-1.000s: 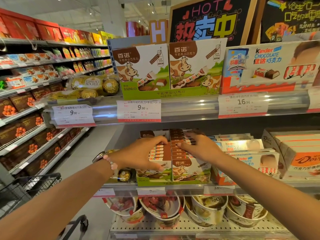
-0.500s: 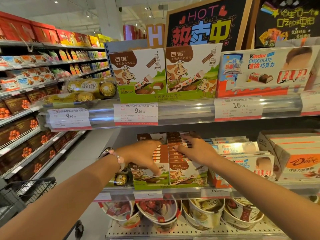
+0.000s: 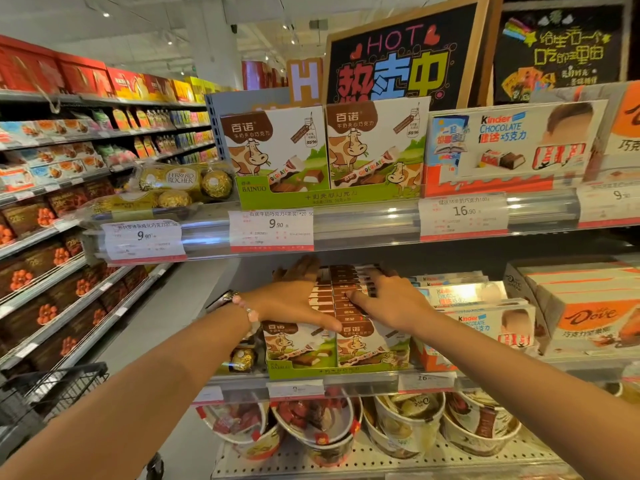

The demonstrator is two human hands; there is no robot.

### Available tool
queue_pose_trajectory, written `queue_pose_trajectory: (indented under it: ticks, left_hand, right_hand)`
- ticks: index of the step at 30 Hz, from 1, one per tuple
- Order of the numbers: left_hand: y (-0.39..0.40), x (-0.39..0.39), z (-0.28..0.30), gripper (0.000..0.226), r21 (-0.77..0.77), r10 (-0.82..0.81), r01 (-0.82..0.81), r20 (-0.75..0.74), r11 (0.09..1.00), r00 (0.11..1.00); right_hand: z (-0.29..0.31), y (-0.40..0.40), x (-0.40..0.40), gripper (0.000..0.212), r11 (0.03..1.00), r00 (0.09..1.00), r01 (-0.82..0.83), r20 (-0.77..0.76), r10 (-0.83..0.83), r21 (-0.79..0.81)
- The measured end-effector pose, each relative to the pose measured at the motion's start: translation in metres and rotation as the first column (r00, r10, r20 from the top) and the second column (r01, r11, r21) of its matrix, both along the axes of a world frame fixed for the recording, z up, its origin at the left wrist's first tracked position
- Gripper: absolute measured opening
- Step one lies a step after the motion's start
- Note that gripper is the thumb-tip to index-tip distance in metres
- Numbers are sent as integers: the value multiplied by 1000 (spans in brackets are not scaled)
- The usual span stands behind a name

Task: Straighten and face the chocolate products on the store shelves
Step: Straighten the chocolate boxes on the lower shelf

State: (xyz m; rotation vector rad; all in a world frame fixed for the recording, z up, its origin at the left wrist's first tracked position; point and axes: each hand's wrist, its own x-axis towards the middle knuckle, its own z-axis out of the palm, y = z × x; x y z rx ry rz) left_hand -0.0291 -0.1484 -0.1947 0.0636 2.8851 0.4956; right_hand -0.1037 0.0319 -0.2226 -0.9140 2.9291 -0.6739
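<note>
While both hands lie flat, fingers straight, left hand [image 3: 294,303] and right hand [image 3: 391,303] press two Bainuo rows [image 3: 341,299] at middle shelf [image 3: 346,381] front edge.

A pale floor [image 3: 162,327] runs between shelving under white ceiling spotlights [image 3: 106,14], with chalkboard signs [image 3: 401,57] up top.

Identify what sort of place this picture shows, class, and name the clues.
Most likely a supermarket aisle: price tags along the shelf edges, rows of boxed Kinder chocolate facing outward, and a shopping cart standing at lower left.
</note>
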Motion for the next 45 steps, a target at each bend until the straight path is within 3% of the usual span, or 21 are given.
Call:
queue_pose_trajectory:
  ticks: [2,7,10,14,22,29,31,33,35,37,41,43,45]
  left_hand:
    - [1,-5,6,25,126,-65,53,94,991,993]
    - [4,-5,9,41,221,-183,148,146,964,972]
    - [3,-1,2,56,127,-181,173,55,977,982]
    - [3,-1,-2,57,-70,-82,76,-91,995,992]
    - [5,-2,-7,67,-223,-97,69,-118,972,988]
    - [9,0,-7,95,-193,-63,35,-141,981,988]
    - [9,2,-7,87,-129,-41,18,-177,991,983]
    - [10,5,-5,67,-46,-30,22,-174,999,984]
    - [12,5,-5,62,-17,-36,34,-146,999,989]
    - [14,3,-7,68,-33,-36,31,-159,999,987]
    - [12,0,-9,80,22,-6,11,-200,1000,980]
    - [11,0,-10,99,25,5,0,-208,1000,978]
    - [10,-1,-11,100,37,24,-16,-201,999,979]
  right_hand:
    - [0,0,1,57,1000,1000,-2,-1,2,-4]
    - [0,1,2,57,1000,1000,-3,6,3,-17]
    - [1,2,2,57,1000,1000,-10,16,11,-27]
    - [3,1,3,56,999,998,-17,62,20,-47]
    - [5,0,2,55,997,997,-27,73,32,-67]
    - [8,-3,2,45,996,989,-9,149,21,-84]
    - [10,1,0,36,953,939,53,339,54,-299]
    - [15,8,-4,39,825,834,267,549,62,-499]
    - [17,14,-6,43,729,722,428,687,80,-534]
    - [16,17,-5,44,687,654,473,742,146,-552]
    - [9,15,-6,46,606,633,510,743,217,-611]
    - [7,14,-7,45,612,632,507,744,216,-608]
    - [6,13,-9,42,637,639,483,739,213,-601]
